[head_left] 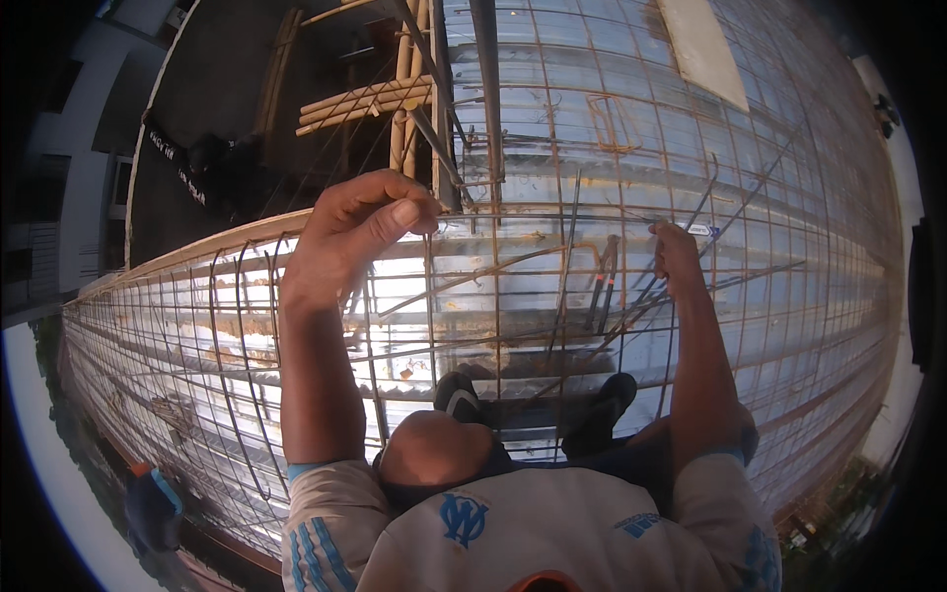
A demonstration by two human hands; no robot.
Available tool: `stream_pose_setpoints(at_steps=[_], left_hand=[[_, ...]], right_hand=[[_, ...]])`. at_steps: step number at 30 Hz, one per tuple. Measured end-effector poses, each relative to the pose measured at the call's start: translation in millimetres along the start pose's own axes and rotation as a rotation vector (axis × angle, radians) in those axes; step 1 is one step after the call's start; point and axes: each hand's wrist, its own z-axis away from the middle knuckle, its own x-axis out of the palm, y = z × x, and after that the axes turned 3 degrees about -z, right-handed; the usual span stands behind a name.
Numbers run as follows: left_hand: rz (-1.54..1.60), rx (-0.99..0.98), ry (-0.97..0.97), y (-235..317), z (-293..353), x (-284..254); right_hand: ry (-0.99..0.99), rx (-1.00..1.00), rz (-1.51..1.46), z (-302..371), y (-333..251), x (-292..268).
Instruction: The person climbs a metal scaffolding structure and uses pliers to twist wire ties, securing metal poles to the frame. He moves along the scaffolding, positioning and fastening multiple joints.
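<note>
My left hand (370, 222) is raised above the mesh beside the wooden edge board, thumb and fingers pinched together. Whatever sits between those fingertips is too small to make out. Farther right, my right hand (677, 259) is closed in a fist over the steel bars, its contents hidden. A small white and blue item (704, 231) shows just beyond that fist; I cannot tell whether it is touched. Between my hands, a pair of pliers (604, 281) with red on the handles lies on the rebar mesh (498, 340). A bent rusty bar (533, 259) lies near it.
Corrugated metal sheeting (528, 301) lies under the mesh. Beyond the edge board (222, 240) is a dark drop with bamboo poles (370, 104) and a person (212, 163). Upright bars (486, 89) stand ahead. Another person (153, 503) is at lower left.
</note>
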Motion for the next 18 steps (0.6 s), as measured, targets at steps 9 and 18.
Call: stream_pose_setpoints(at_steps=[9, 18], left_hand=[[0.765, 0.776, -0.749, 50.0, 40.6, 152.0], [0.089, 0.460, -0.837, 82.9, 13.1, 165.5]], right_hand=[[-0.566, -0.582, 0.775, 107.1, -119.3, 57.9], [-0.326, -0.577, 0.885, 117.6, -127.5, 23.3]])
